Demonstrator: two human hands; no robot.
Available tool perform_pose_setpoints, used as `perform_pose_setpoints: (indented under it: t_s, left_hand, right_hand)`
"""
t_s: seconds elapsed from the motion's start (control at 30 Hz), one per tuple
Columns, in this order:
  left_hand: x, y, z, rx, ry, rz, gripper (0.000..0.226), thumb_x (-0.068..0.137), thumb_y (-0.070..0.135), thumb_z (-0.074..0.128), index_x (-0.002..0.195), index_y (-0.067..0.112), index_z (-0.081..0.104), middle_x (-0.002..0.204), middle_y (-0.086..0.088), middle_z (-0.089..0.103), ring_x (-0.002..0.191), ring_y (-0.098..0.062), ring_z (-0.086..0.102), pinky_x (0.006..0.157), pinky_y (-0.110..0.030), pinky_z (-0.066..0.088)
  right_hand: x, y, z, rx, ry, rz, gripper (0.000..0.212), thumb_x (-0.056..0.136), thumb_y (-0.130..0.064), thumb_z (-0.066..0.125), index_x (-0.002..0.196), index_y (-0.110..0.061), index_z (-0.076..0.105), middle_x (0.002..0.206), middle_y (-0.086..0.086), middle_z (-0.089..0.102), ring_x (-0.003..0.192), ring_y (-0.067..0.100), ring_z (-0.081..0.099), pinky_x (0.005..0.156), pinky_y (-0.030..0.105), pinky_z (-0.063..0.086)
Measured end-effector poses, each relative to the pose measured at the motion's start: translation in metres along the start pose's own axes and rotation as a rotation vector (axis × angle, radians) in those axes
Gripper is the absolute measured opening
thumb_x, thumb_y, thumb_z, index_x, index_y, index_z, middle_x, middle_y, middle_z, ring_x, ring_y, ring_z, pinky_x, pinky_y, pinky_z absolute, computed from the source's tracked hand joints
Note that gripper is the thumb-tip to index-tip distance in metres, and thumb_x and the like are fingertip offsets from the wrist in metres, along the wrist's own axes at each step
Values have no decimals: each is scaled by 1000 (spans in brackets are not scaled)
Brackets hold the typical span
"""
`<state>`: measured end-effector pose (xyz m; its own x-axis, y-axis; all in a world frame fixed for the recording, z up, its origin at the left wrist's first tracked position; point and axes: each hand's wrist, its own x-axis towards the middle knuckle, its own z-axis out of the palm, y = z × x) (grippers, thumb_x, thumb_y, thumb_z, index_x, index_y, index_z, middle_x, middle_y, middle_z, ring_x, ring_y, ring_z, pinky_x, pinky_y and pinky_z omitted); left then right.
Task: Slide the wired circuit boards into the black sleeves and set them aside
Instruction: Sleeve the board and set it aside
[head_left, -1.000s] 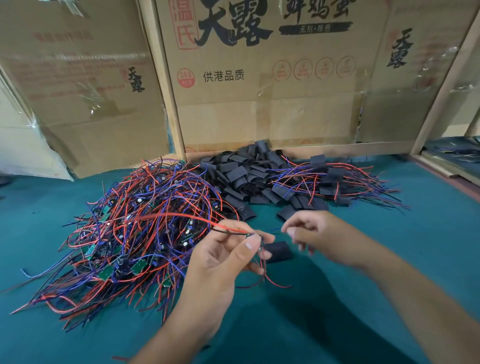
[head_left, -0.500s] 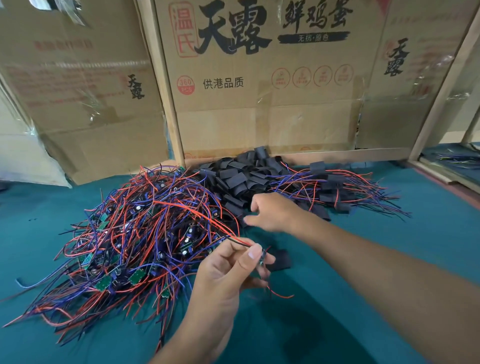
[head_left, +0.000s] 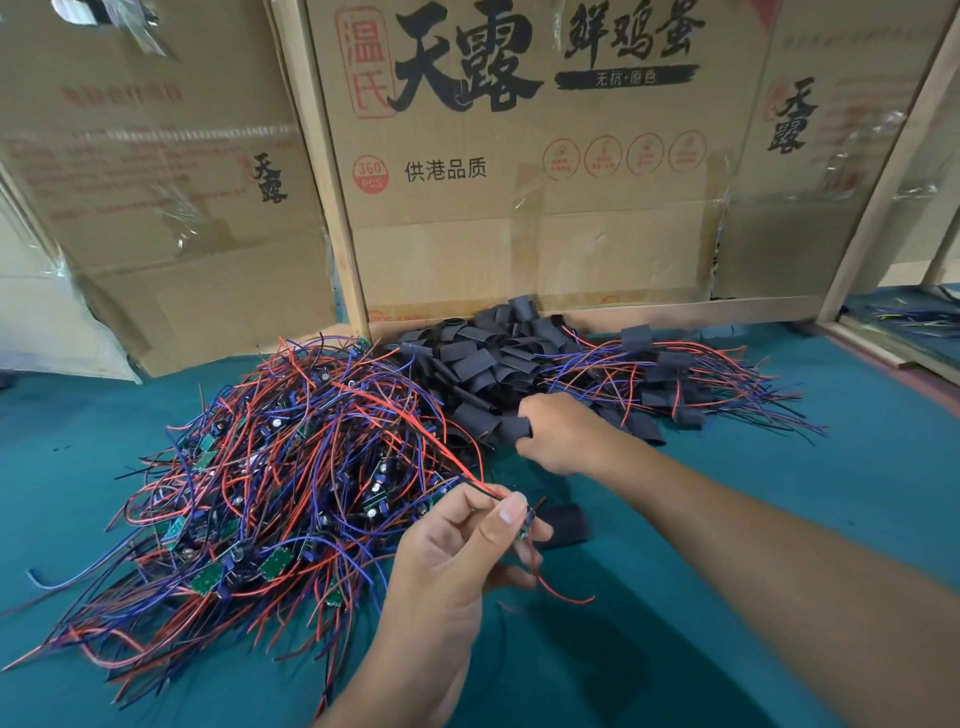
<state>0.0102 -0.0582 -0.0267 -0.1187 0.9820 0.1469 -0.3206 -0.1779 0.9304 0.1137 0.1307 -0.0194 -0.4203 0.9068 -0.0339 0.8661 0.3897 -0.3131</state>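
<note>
The left hand (head_left: 457, 551) pinches a wired circuit board (head_left: 527, 522) above the table (head_left: 779, 493). The right hand (head_left: 558, 434) grips a black sleeve (head_left: 511, 428) at the sleeve pile (head_left: 493, 358).

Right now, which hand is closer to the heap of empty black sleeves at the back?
The right hand. Its fingers pinch a sleeve at the near edge of the heap of black sleeves. The left hand is nearer the camera, holding a wired board, apart from the heap.
</note>
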Motion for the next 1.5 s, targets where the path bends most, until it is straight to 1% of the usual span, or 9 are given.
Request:
perform_pose_setpoints:
  t_s: [0.23,0.4,0.6,0.73,0.9,1.0,1.13,1.27,1.5]
  left_hand:
    - [2,1,-4,-21,29,-26,18,73,38,76,69,22,68,81,-16,70,63,-17,59,58,-28,53]
    - [1,-3,-1,-78,-4,-96,26,72,42,76,75,18,67,74,-12,64,61,-18,58,56,-28,51]
    - [0,-6,-1,-45,-78,-156,29,73,42,73,81,15,71,66,-9,57,60,-19,56,54,-30,51]
    - [0,-7,-2,-56,-125,-178,28,77,42,70,85,15,74,66,-7,57,61,-16,57,55,-29,52]
    - [0,-9,-4,-77,-155,-207,28,82,39,65,91,15,76,70,-7,59,64,-16,57,55,-28,50]
    - [0,-8,-3,-20,-147,-182,28,87,31,57,91,11,76,68,-8,57,61,-17,54,54,-29,48]
    - [2,-3,-6,235,-128,-142,30,96,16,50,77,13,73,56,-6,46,48,-22,47,46,-28,43]
    - [0,6,-6,380,-194,-142,30,87,28,47,74,12,69,55,-1,35,43,-20,41,42,-26,38]
    - [-4,9,-1,459,-175,-157,36,102,11,45,73,9,66,54,-2,29,38,-19,37,41,-23,33]
  right_hand:
    - [-87,37,-24,806,-97,-73,4,93,-16,64,96,-13,66,66,-1,63,61,15,53,52,25,40]
    - [-138,34,-5,1186,-214,-195,33,86,-18,72,119,-19,65,76,5,63,63,17,56,51,23,42]
    - [-144,27,11,1107,-165,-272,34,81,-23,76,115,-23,71,83,-5,71,66,9,58,53,24,48]
    - [-146,34,11,951,-194,-346,32,83,-37,75,114,-31,70,83,11,69,66,11,58,56,25,48]
    - [-146,41,13,475,22,-404,43,85,-66,57,111,-34,66,98,-20,63,88,-1,60,72,11,42]
    - [-148,41,13,451,52,-347,47,82,-71,51,107,-35,67,98,-23,63,92,0,60,75,13,43]
    - [-146,40,11,806,72,-207,38,90,-55,61,95,-18,70,86,-1,73,74,17,65,68,33,52]
    - [-146,40,2,1459,-40,-110,38,91,-37,66,99,-1,72,107,22,72,95,32,71,70,33,59]
    - [-155,42,-3,1569,-217,-352,43,81,-35,74,104,1,74,128,28,62,124,43,57,103,55,47]
